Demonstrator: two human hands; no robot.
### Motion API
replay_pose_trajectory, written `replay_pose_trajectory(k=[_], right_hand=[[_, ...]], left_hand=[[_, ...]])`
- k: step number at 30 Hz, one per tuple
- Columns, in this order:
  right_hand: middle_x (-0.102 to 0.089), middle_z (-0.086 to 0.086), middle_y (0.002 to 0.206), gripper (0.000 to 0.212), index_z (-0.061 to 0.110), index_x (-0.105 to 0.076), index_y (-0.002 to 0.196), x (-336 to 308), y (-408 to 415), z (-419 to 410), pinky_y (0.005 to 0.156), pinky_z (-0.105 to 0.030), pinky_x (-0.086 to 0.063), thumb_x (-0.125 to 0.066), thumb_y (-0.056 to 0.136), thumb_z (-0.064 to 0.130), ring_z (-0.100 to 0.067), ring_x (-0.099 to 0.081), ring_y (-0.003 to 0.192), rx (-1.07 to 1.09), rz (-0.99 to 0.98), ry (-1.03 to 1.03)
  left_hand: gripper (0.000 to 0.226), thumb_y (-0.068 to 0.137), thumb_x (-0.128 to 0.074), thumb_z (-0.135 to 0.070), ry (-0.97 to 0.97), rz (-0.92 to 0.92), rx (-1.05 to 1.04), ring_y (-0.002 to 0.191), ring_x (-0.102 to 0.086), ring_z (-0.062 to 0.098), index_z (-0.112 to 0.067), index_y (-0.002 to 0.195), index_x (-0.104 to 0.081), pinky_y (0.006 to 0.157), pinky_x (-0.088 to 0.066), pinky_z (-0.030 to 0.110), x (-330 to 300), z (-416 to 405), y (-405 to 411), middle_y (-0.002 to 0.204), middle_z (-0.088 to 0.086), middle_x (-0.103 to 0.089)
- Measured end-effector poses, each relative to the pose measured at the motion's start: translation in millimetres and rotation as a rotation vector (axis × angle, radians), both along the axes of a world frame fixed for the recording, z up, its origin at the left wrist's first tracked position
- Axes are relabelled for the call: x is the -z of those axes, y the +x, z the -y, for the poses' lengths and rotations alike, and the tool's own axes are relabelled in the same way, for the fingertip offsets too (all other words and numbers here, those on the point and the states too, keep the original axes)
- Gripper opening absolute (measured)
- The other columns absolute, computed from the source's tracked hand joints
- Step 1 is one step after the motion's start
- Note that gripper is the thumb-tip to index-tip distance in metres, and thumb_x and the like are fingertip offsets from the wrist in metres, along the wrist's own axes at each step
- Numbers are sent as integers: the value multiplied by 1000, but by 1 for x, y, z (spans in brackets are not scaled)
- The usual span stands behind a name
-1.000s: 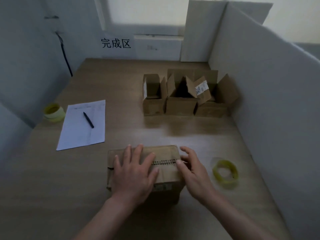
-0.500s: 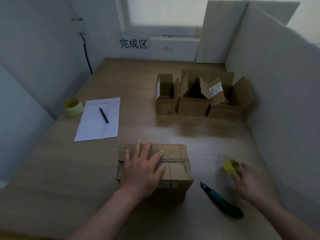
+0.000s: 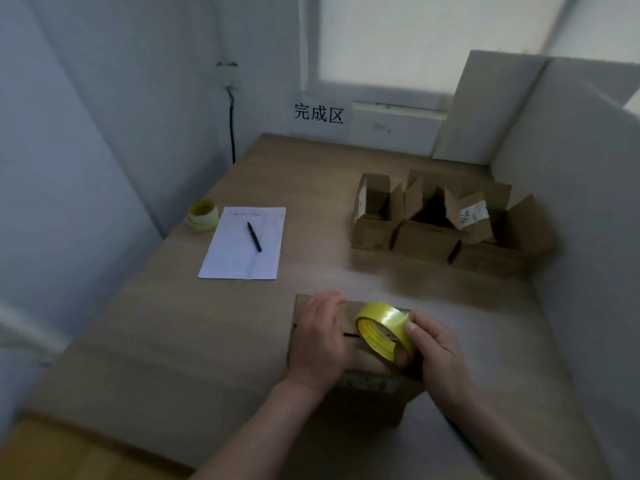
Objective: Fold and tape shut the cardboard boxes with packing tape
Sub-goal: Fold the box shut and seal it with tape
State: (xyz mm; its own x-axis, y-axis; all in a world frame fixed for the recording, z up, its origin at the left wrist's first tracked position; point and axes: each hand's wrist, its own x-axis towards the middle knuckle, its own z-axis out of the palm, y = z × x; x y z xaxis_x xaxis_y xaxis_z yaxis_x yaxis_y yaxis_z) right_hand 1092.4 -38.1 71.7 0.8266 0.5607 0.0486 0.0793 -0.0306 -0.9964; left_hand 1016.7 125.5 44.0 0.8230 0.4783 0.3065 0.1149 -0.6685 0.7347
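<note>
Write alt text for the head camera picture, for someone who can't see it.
A person's left hand presses flat on a closed box on a table while the right hand holds a yellow tape roll over it. Three open boxes stand behind; paper with a pen lies to the left.

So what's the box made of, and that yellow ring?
The box looks like cardboard: dull brown, matte, with a folded-flap seam on top. The ring, held by the right hand, looks like glossy plastic tape, since light shines off its yellow band; its inner core is probably cardboard.
</note>
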Motion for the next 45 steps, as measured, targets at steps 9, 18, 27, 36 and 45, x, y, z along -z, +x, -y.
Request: replay_pose_trajectory(k=[9,18,27,36,45], right_hand=[[-55,-3,59,21,19,-65,72,-5,9,-9,51,-24,-40,-56,88,31,-14,-51,54,-161,58,-108],[-59,2,65,21,19,-68,72,-9,12,-15,57,-26,-41,-66,82,37,-11,-53,62,-159,39,-81],[-59,11,68,27,36,-56,79,11,8,-17,52,-26,-45,-75,85,17,-8,-54,61,181,254,-234],[-60,4,83,24,18,-62,95,0,15,-16,58,-29,-43,-60,71,15,-18,-54,71,157,739,-432],[-51,18,78,22,37,-45,84,18,14,-28,61,-18,-35,-60,78,22,0,-50,78,-14,665,-448]], left_hand=[[27,97,-55,-23,-421,-360,437,111,-59,11,-20,121,-66,100,-49,36,-60,-16,27,120,-2,-66],[11,89,-68,-21,-349,-289,465,73,-63,5,-24,81,-73,66,-52,24,-72,-26,30,76,-6,-68],[11,88,-69,-18,-451,39,50,74,-64,10,-15,78,-73,68,-52,27,-59,-17,21,76,-4,-69],[20,91,-63,-14,-583,-28,-132,49,-55,12,-8,72,-66,55,-50,32,-42,-41,-6,52,1,-60],[22,89,-63,-11,-614,-108,-242,50,-47,14,-6,68,-65,55,-42,29,-10,-61,-31,51,0,-54]])
